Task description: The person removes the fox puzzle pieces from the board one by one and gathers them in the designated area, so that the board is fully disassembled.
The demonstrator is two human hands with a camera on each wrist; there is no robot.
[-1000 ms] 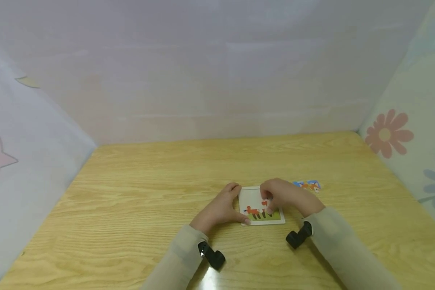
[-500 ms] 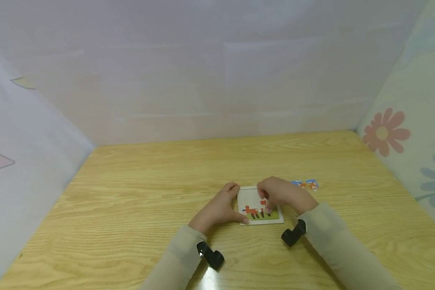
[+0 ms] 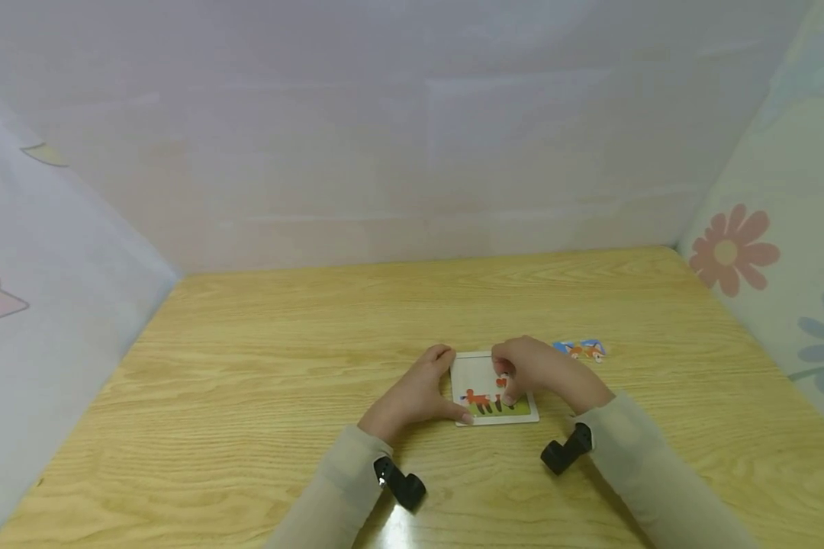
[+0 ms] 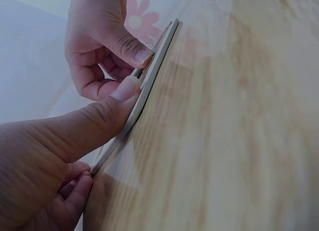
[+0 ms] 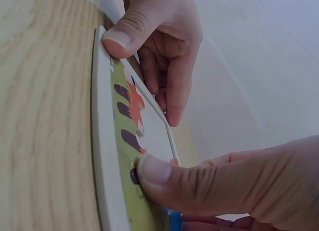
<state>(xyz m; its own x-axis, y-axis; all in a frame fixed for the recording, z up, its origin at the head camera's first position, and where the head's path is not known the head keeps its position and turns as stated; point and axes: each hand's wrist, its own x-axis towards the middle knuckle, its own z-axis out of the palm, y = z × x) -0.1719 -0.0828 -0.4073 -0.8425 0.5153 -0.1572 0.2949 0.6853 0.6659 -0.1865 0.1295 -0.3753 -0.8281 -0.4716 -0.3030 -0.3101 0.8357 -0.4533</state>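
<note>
A square white-framed puzzle board (image 3: 477, 370) lies on the table, its lower part showing green ground and orange animal legs. My left hand (image 3: 415, 393) grips the board's left side, thumb on the front rim and fingers at the far left corner. Over the right half of the board, my right hand (image 3: 532, 370) pinches a puzzle piece (image 5: 174, 219), mostly hidden beneath it; a blue edge shows in the right wrist view. Its thumb (image 5: 162, 176) presses against the board's picture. Behind the right hand lie loose puzzle pieces (image 3: 593, 350) with a blue background and orange fox-like shapes.
The wooden table (image 3: 268, 366) reaches back to a pale cloth wall (image 3: 412, 152). Patterned side cloths stand at left and right, the right one bearing a red flower (image 3: 725, 252). A black wrist camera (image 3: 566, 450) sits on each sleeve.
Over the last half second my right wrist has shifted slightly to the right, its fingers staying over the same part of the board. The left hand keeps its hold.
</note>
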